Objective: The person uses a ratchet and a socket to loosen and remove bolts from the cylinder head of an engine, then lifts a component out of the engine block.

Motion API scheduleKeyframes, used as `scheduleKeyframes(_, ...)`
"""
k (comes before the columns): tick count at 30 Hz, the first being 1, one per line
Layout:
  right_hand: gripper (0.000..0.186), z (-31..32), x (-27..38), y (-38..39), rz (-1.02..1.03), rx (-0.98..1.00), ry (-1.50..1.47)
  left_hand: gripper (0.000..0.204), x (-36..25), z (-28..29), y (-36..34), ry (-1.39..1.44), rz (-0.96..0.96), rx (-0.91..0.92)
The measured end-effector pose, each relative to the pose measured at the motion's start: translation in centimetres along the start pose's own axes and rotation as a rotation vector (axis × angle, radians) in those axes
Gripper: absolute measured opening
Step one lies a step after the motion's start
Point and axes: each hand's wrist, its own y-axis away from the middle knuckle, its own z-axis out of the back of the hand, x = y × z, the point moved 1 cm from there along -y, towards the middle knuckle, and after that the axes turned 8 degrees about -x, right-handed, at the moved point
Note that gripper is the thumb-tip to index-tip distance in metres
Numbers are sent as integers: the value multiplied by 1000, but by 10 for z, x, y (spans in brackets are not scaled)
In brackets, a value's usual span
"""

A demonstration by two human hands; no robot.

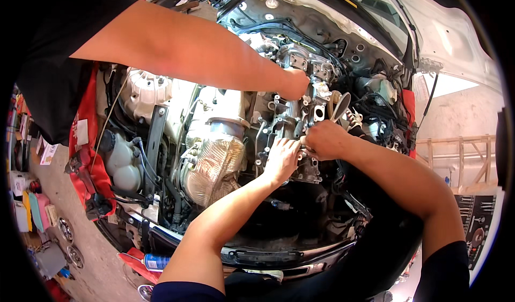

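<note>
Both my hands are on the exposed engine top (288,118), a metal assembly with bores and bolts. My left hand (284,154) rests there with fingers bent and close together; what lies under its fingertips is hidden. My right hand (324,140), just right of it, has its fingers curled round something small that I cannot make out. A co-worker's hand (293,83) reaches in from the upper left to the same assembly, above my hands. A silvery heat-shielded housing (212,168) sits to the left of my left hand.
The open white hood (450,50) rises at upper right. Red covers (94,168) drape the left fender. A blue spray can (156,263) lies at the front edge, beside my left forearm. A tool set (477,227) is at the right, and assorted items (37,211) stand along the left.
</note>
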Motion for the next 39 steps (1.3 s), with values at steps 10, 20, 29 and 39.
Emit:
scheduleKeyframes(10, 35, -6, 1, 0, -291, -117, -225, 23, 4, -6, 3, 40, 172, -5)
scheduleKeyframes(20, 18, 4, 1, -3, 4, 1, -70, 29, -5, -5, -2, -1, 179, -95)
scheduleKeyframes(29, 38, 10, 13, -6, -409, 3, -283, 21, 5, -7, 8, 113, 53, -113)
scheduleKeyframes(39, 27, 3, 11, -10, 67, 47, 60, 26, 1, -14, 8, 35, 229, -104)
